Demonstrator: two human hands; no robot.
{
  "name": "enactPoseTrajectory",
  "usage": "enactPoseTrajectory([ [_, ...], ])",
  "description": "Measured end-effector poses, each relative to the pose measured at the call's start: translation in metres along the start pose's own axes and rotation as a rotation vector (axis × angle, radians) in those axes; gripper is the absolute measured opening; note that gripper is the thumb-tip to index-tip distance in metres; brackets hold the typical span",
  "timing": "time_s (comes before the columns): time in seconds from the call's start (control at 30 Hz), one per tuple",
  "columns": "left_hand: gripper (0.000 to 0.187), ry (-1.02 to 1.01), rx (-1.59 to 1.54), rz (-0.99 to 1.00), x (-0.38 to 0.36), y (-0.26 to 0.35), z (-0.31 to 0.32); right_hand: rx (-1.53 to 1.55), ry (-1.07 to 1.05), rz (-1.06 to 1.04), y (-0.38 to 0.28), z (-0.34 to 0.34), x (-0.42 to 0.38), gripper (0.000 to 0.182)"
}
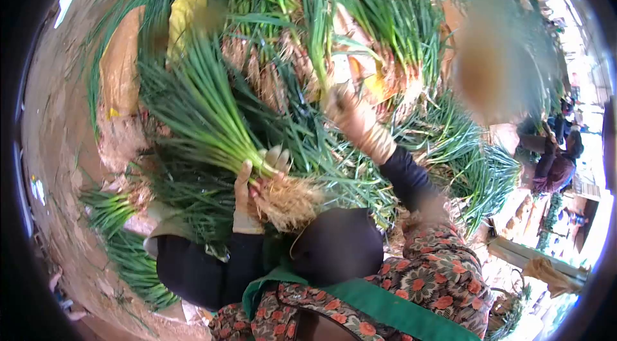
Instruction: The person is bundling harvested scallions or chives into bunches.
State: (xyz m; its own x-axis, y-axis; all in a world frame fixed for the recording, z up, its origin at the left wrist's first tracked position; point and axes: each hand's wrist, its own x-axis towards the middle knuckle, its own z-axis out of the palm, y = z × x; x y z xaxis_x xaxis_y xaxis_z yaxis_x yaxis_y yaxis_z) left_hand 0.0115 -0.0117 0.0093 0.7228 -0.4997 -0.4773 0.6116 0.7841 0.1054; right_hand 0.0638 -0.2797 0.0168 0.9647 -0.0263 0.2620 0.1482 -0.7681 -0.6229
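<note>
A thick bunch of spring onions (218,116) lies across my left hand (250,190), which wears a pale glove and wraps around the stems just above the roots. Its pale, stringy roots (289,203) point toward my body, and the green leaves fan away to the upper left. Farther forward, my right hand (353,116), also gloved, is closed at the lower end of a few upright spring onion stalks (319,45). Blur hides part of its fingertips. Loose green leaves (321,154) lie beneath both hands.
More spring onions with reddish bulbs (402,52) are heaped ahead. Brown wrapping (122,58) and yellow wrapping (186,13) stand at the left. Smaller bunches (132,264) lie at lower left. Another person (556,164) sits at the far right. Smudges blur the upper right.
</note>
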Motion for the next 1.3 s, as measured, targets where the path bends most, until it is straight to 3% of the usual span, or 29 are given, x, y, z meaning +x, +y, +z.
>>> enactPoseTrajectory([
  [0.03,0.044,-0.023,0.020,0.018,0.000,-0.001,0.014,-0.004,-0.053,-0.079,-0.029,0.007,-0.019,0.022],
  [0.13,0.043,0.086,0.201,0.009,0.001,0.010,-0.027,0.015,-0.449,-0.207,-0.080,0.024,-0.058,0.050],
  [0.17,0.042,0.063,0.155,0.037,-0.005,0.008,-0.005,0.200,-0.536,-0.147,-0.086,0.029,-0.067,0.060],
  [0.2,0.041,0.045,0.163,-0.013,-0.010,0.012,-0.009,0.034,-0.699,-0.067,-0.082,0.032,-0.070,0.070],
  [0.23,0.040,-0.004,0.181,-0.008,-0.017,0.013,-0.004,0.289,-0.675,-0.033,-0.088,0.025,-0.062,0.057],
  [0.3,0.037,0.028,0.020,0.065,-0.017,0.001,-0.010,0.517,-1.019,-0.009,-0.077,0.008,-0.045,0.041],
  [0.33,0.036,0.012,0.010,0.075,-0.019,-0.001,-0.009,0.690,-1.098,0.107,-0.064,0.010,-0.045,0.042],
  [0.37,0.035,-0.003,0.002,0.056,-0.024,0.000,-0.009,0.850,-1.061,0.492,-0.055,0.017,-0.054,0.049],
  [0.43,0.034,-0.040,-0.014,0.022,-0.029,0.003,-0.008,0.950,-1.109,0.589,-0.044,0.035,-0.056,0.056],
  [0.53,0.033,-0.081,0.005,-0.008,-0.031,0.005,-0.016,1.293,-0.958,0.581,-0.059,0.096,-0.054,0.061],
  [0.63,0.037,-0.040,0.039,-0.013,-0.029,0.007,-0.040,1.445,-0.611,0.913,-0.111,0.103,-0.011,0.035],
  [0.67,0.037,-0.039,0.072,-0.011,-0.032,0.011,-0.044,1.538,-0.579,0.898,-0.076,0.158,-0.012,0.024],
  [0.77,0.038,-0.084,0.148,0.037,-0.043,0.019,-0.042,1.619,-0.422,0.893,-0.095,0.145,-0.021,0.021],
  [0.83,0.039,-0.087,0.085,0.059,-0.049,0.016,-0.035,1.601,-0.399,1.005,-0.091,0.134,-0.028,0.020],
  [0.87,0.039,-0.066,0.006,0.057,-0.049,0.013,-0.033,1.706,-0.281,0.987,-0.097,0.133,-0.036,0.027],
  [0.9,0.039,-0.044,-0.073,0.054,-0.050,0.009,-0.029,1.905,-0.175,0.986,-0.101,0.131,-0.043,0.021],
  [0.93,0.034,0.040,-0.113,0.094,-0.053,0.008,-0.021,2.159,-0.250,0.984,-0.094,0.131,-0.045,0.019],
  [0.97,0.034,-0.045,-0.214,0.061,-0.054,0.006,-0.023,2.415,-0.329,0.967,-0.091,0.125,-0.041,0.018],
  [1.0,0.034,-0.131,-0.314,0.031,-0.055,0.007,-0.026,2.380,-0.321,1.034,-0.085,0.118,-0.033,0.016],
  [1.03,0.035,-0.216,-0.414,0.003,-0.057,0.008,-0.030,2.135,-0.204,1.058,-0.089,0.099,-0.019,0.017],
  [1.1,0.034,-0.387,-0.461,0.005,-0.058,0.012,-0.044,1.982,-0.051,0.833,-0.069,0.089,-0.013,0.015],
  [1.13,0.034,-0.368,-0.469,-0.008,-0.061,0.014,-0.041,1.593,-0.075,0.900,-0.075,0.086,-0.009,0.017],
  [1.23,0.034,-0.343,-0.319,-0.022,-0.065,0.016,-0.040,1.373,-0.689,1.002,-0.117,0.087,-0.012,0.040],
  [1.27,0.033,-0.277,-0.195,0.022,-0.064,0.016,-0.050,1.158,-0.665,0.979,-0.135,0.096,-0.013,0.044],
  [1.3,0.032,-0.221,-0.229,-0.022,-0.069,0.015,-0.036,1.027,-0.649,0.888,-0.140,0.110,-0.014,0.036],
])
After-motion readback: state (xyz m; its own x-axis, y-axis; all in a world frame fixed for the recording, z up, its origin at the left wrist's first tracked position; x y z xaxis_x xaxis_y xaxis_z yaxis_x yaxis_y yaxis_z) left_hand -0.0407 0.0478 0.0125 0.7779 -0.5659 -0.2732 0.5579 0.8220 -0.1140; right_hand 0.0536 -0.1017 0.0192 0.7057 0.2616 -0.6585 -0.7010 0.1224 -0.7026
